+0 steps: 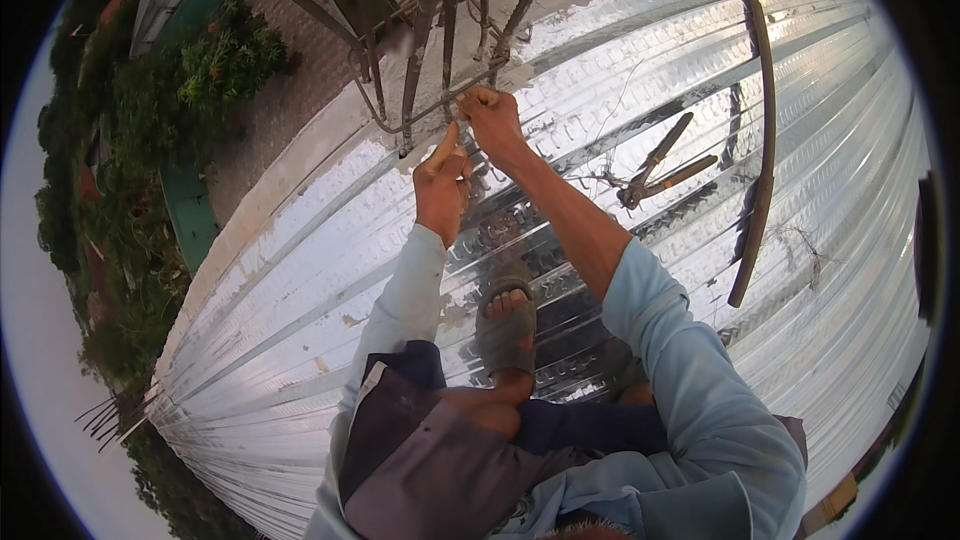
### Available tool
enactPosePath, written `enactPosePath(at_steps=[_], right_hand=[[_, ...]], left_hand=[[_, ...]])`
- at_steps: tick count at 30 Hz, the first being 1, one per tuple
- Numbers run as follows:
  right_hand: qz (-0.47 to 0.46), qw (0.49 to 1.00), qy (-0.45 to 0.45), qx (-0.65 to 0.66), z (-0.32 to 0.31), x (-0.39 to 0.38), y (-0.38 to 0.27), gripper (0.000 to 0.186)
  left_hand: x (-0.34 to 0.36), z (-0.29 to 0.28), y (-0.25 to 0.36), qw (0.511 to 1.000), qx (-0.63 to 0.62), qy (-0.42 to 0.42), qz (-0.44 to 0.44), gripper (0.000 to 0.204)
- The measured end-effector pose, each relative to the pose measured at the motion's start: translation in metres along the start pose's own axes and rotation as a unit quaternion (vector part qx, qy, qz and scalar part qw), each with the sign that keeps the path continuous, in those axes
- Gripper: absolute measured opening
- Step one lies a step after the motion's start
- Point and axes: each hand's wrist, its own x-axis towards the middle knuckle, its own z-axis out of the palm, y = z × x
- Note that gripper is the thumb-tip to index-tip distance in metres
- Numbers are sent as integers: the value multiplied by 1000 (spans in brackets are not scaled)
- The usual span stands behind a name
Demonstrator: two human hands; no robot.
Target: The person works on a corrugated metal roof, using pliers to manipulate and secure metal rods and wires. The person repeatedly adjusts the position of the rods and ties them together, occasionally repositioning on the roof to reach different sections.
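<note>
The person squats on a shiny ribbed metal roof deck (pixel 300 280), one sandal (pixel 505 325) flat on it, so both hands can reach low down. The right hand (pixel 490 115) is pinched shut on a thin tie wire (pixel 462 108) right where a bent steel ring (pixel 385 115) crosses the upright steel bars (pixel 425 30). The left hand (pixel 442 185) sits just below it, fingers curled, thumb poking up; I cannot tell if its grip has anything in it. The wire is at the crossing, likely so the bars stay together. Pliers (pixel 655 165) lie open on the deck near the right arm, within easy reach. A long curved bar (pixel 762 140) lies further off. Bushes (pixel 225 55) grow far below, past the deck's edge.
</note>
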Motion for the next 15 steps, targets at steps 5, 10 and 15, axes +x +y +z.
enactPosePath(at_steps=[5, 10, 15], right_hand=[[16, 996, -42, -81, -5, 12, -2, 23], [35, 995, -53, -81, -10, 8, -6, 23], [-54, 998, -18, 19, -1, -8, 9, 16]], left_hand=[[4, 4, -8, 1000, 11, 17, 20, 53], [-5, 25, 12, 997, -69, 24, -8, 30], [10, 51, 51, 963, -264, 47, -35, 16]])
